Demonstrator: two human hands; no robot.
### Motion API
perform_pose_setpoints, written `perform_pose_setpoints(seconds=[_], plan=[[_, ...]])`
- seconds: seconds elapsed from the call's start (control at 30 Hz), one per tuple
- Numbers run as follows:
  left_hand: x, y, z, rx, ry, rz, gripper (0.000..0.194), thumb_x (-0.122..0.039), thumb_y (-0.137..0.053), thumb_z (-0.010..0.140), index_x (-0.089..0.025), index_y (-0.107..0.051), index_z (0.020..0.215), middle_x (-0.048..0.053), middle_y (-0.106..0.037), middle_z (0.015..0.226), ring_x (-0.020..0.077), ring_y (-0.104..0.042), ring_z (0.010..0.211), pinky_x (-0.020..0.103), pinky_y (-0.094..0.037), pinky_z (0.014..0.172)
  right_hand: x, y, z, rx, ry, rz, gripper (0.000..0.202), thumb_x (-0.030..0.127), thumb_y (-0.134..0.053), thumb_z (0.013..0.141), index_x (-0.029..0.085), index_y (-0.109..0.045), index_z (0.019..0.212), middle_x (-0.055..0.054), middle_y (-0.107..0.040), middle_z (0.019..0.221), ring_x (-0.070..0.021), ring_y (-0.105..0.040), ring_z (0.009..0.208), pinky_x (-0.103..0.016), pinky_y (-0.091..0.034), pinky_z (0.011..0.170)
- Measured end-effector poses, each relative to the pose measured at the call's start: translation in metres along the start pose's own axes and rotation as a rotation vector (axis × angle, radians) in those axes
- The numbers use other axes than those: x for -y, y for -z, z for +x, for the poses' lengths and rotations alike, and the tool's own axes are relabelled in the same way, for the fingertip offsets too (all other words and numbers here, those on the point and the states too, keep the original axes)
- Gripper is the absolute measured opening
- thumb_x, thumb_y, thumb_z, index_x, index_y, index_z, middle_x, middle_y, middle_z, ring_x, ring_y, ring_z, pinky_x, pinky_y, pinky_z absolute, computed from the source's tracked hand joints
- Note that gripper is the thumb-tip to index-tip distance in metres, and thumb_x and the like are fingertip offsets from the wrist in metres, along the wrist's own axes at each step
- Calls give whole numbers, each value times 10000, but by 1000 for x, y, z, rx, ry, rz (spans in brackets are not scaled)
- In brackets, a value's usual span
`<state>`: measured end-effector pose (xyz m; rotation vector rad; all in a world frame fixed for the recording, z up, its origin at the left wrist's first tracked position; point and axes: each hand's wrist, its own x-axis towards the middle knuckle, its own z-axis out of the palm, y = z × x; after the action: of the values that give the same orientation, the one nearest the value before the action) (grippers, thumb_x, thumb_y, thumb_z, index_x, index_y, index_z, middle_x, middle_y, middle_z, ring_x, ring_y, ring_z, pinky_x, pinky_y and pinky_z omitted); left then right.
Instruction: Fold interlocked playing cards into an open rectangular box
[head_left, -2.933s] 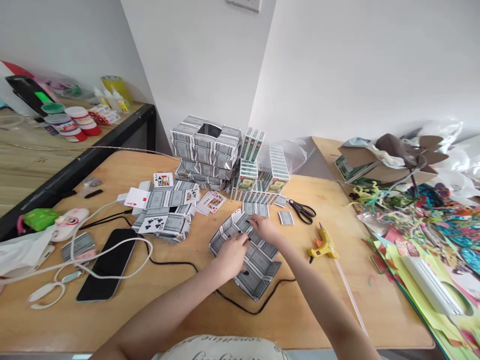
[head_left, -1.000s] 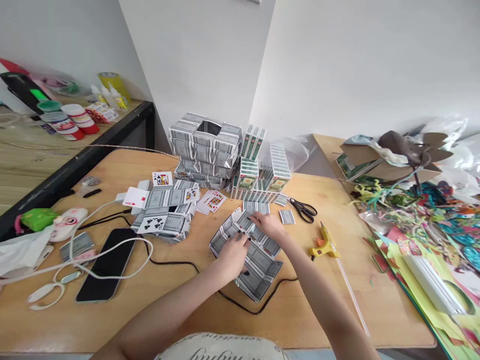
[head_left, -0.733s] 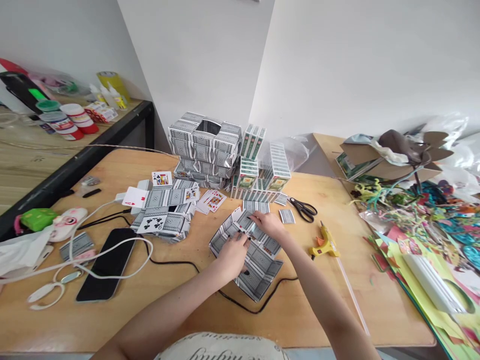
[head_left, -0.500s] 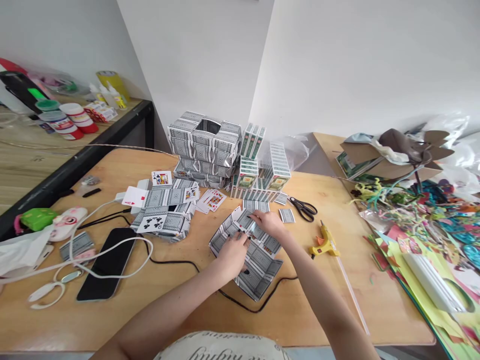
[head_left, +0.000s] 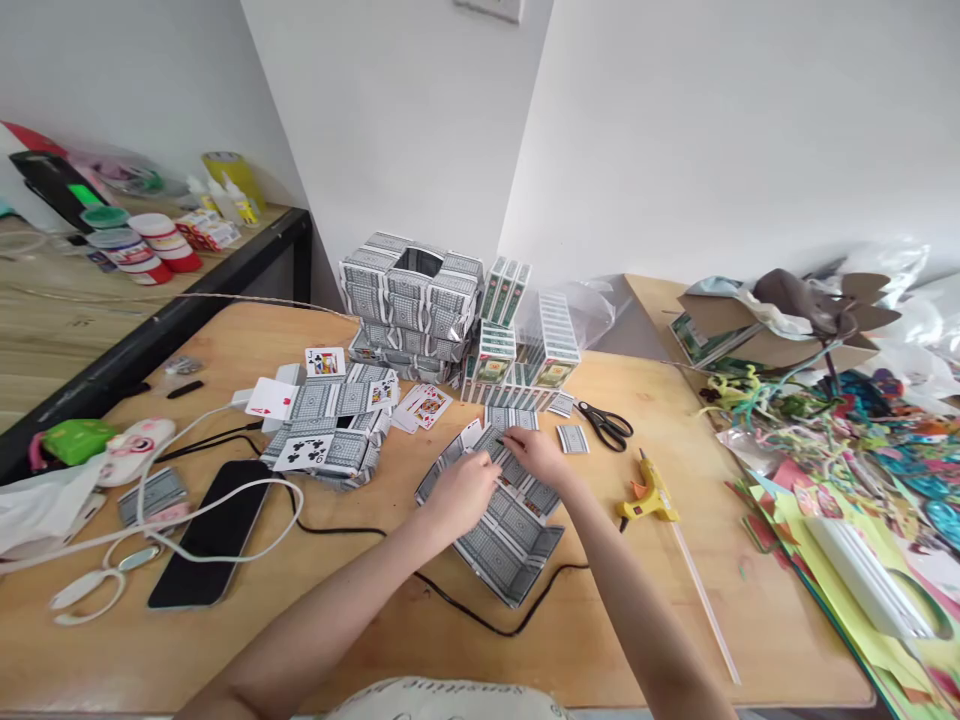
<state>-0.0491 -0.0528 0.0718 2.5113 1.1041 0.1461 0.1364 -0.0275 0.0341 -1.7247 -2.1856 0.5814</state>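
An open, shallow box of grey-backed playing cards [head_left: 504, 545] lies aslant on the table before me. Over its upper middle, my left hand [head_left: 463, 490] is closed with its fingers curled under; whatever they hold is hidden. Close beside it, my right hand [head_left: 535, 458] bends its fingers down onto the box's inner cards, thumb and fingertips drawn together. What lies between those fingertips is too small to make out. A white-faced card [head_left: 470, 433] shows at the box's far left edge, and a grey-backed card strip [head_left: 511, 418] extends beyond the far side.
Behind stand stacked card-covered boxes [head_left: 411, 290] and green card packs [head_left: 559, 345]. Scissors [head_left: 606, 426] and a yellow glue gun [head_left: 649, 490] with a clear stick lie right. A card structure [head_left: 330, 425], phone [head_left: 210, 535] and white cable are left; a black cord [head_left: 480, 622] loops in front.
My left hand has gone from fingers spread over the box's inside to a closed shape, lifted slightly. My right hand stays nearly in place. The view has tilted slightly up.
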Motion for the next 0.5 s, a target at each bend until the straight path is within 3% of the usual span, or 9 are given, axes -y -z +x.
perform_pose_setpoints(seconds=[0.1, 0.17, 0.3, 0.5], plan=[[18, 15, 15, -278, 75, 23, 318, -171, -391, 839, -203, -502, 1135, 77, -547, 1064, 198, -488, 1025, 324, -390, 874, 1, -3, 0, -57, 3, 167, 227, 273, -410, 846, 202, -611, 924, -32, -676, 882, -163, -613, 789, -238, -432, 676], [32, 19, 24, -333, 164, 27, 340, -158, -384, 836, -176, -482, 1160, 94, -544, 1106, 202, -483, 1042, 326, -383, 879, 2, -5, 0, -97, -11, 223, 229, 258, -429, 828, 198, -628, 926, -39, -675, 923, -176, -614, 831, -259, -449, 718], [49, 16, 33, -141, 244, -10, 288, -170, -341, 852, -153, -608, 958, 93, -639, 879, 183, -584, 839, 288, -429, 750, 5, -7, 0, -135, -41, 265, 245, 255, -445, 810, 203, -659, 916, -40, -675, 957, -199, -613, 889, -295, -465, 773], [46, 18, 32, -60, 228, 64, 295, -98, -398, 776, -177, -626, 946, 86, -653, 900, 189, -592, 855, 286, -428, 741, 14, -6, -5, -145, -31, 195, 269, 233, -428, 820, 226, -668, 941, -31, -686, 934, -197, -629, 880, -282, -478, 757]])
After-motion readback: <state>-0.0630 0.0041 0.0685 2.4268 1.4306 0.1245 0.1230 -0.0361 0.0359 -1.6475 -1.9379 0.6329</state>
